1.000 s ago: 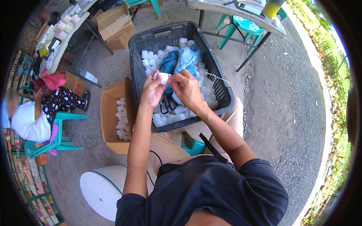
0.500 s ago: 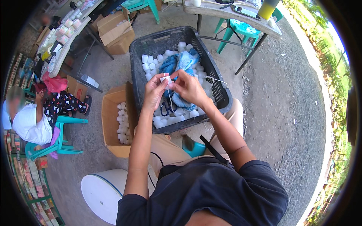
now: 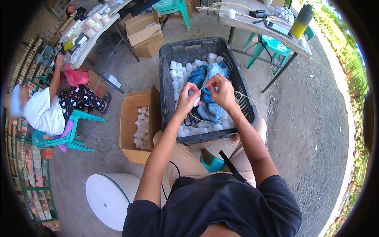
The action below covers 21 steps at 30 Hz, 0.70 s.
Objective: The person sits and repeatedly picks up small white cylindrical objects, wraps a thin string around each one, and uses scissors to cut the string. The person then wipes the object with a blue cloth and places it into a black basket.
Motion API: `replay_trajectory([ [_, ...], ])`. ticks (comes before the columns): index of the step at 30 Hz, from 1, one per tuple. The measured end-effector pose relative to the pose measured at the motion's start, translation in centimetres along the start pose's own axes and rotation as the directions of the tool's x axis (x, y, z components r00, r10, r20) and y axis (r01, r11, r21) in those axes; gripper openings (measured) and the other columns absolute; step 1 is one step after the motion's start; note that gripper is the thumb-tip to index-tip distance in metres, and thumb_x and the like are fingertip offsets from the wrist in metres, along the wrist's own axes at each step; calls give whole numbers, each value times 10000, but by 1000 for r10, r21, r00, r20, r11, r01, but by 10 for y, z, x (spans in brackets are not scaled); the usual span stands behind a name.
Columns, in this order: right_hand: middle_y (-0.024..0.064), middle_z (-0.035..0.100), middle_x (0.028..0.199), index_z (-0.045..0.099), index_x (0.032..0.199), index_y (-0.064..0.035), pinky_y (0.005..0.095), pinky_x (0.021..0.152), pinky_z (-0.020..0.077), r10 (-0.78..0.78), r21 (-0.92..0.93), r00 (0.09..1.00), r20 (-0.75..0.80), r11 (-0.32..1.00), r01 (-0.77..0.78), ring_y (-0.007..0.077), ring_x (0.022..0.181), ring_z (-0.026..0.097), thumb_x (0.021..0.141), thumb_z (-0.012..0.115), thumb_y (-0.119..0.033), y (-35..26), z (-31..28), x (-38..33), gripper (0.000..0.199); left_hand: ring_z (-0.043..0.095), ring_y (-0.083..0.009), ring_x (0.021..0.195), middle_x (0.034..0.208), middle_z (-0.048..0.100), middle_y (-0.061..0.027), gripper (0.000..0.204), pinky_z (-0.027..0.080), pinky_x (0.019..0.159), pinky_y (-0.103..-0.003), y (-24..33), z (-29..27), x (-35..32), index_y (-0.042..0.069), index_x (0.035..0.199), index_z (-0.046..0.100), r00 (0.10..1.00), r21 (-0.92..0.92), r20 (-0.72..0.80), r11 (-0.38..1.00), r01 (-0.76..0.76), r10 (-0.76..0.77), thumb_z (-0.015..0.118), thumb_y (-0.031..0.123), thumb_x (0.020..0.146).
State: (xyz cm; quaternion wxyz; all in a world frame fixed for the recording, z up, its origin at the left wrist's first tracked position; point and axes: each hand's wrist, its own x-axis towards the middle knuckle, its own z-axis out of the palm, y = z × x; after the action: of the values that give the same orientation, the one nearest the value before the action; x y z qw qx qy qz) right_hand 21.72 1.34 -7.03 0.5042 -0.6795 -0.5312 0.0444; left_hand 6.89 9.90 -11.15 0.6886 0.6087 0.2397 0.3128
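Note:
Over the black plastic crate (image 3: 189, 47) my hands work close together. My left hand (image 3: 186, 102) is closed around a small white cylinder (image 3: 196, 101). A thin white cord (image 3: 194, 117) hangs from the hands in a loop. Its upper end, near the cylinder, is pinched between the fingertips of my right hand (image 3: 222, 93). Beneath them lies a crumpled blue towel (image 3: 215, 112) on top of many white cylinders (image 3: 177, 70). Dark blue scissor handles (image 3: 190, 119) show partly beside the towel. Another white cord (image 3: 245, 96) lies across the crate's right rim.
Left of the crate stands an open cardboard box (image 3: 132, 118) with white pieces. A white round container (image 3: 106, 201) lies near my left arm. A table (image 3: 272, 35) holds a bottle (image 3: 302, 21) and a phone (image 3: 279, 28). At left a person (image 3: 45, 112) sits on a green chair (image 3: 75, 134).
My right fingers have come off the cylinder's side and now pinch the cord. The cylinder has tilted in my left hand. The seated person has raised an arm toward the left table. The view has shifted.

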Motion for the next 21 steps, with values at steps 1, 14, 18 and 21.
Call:
replay_trajectory([
  [1, 95, 604, 766, 609, 747, -38, 356, 605, 481, 48, 27, 998, -28, 999, -47, 248, 683, 624, 737, 690, -37, 3, -2, 0, 82, 637, -150, 699, 959, 500, -48, 198, 500, 566, -241, 1, 0, 3, 23, 1005, 581, 1000, 13, 10, 1000, -1, 1, 612, 195, 913],
  [14, 134, 636, 921, 595, 811, -4, 374, 762, 499, -159, 205, 976, 151, 971, 126, 336, 887, 621, 708, 627, 76, 11, 9, -20, 134, 587, -99, 574, 806, 628, -42, 216, 470, 510, -232, -10, -6, 9, 20, 975, 558, 970, 106, 172, 982, 158, -174, 488, 225, 981],
  [18, 130, 650, 874, 599, 830, 9, 350, 719, 519, -96, 176, 981, 171, 982, 66, 306, 811, 648, 740, 650, 75, 12, 11, -23, 122, 582, -98, 560, 799, 600, -44, 174, 464, 476, -233, -8, -4, 7, 16, 973, 527, 978, 151, 134, 979, 139, -160, 490, 186, 969],
  [21, 125, 650, 832, 599, 836, 8, 335, 692, 522, -75, 144, 987, 143, 988, 54, 286, 766, 649, 751, 646, 74, 14, 15, -24, 117, 580, -95, 564, 805, 571, -37, 119, 465, 465, -232, -5, 1, 7, 26, 955, 518, 994, 201, 64, 977, 71, -85, 522, 145, 950],
])
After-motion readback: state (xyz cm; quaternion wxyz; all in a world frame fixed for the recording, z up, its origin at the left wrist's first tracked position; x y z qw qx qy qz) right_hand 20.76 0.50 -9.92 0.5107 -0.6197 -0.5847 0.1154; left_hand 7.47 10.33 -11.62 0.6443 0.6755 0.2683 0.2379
